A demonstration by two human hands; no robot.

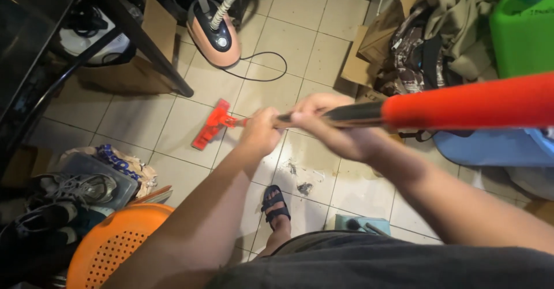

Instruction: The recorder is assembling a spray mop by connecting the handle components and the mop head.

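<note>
I hold a long mop with both hands. My left hand (261, 130) grips the dark metal shaft (346, 114) lower down, nearer the floor. My right hand (323, 121) is closed around the shaft just below the thick red handle (467, 101), which runs off the right edge. The flat red mop head (210, 124) rests on the beige tiled floor (144, 121) ahead of me. A small heap of dark dirt (303, 186) lies on the tiles near my sandalled foot (276, 207).
A pink garment steamer (214, 32) with its black cord (268, 72) stands at the back. Cardboard and clothes (427, 40) pile up at right by a green container (522, 29) and blue tub (496, 147). Shoes (63, 191) and an orange basket (112, 245) sit at left.
</note>
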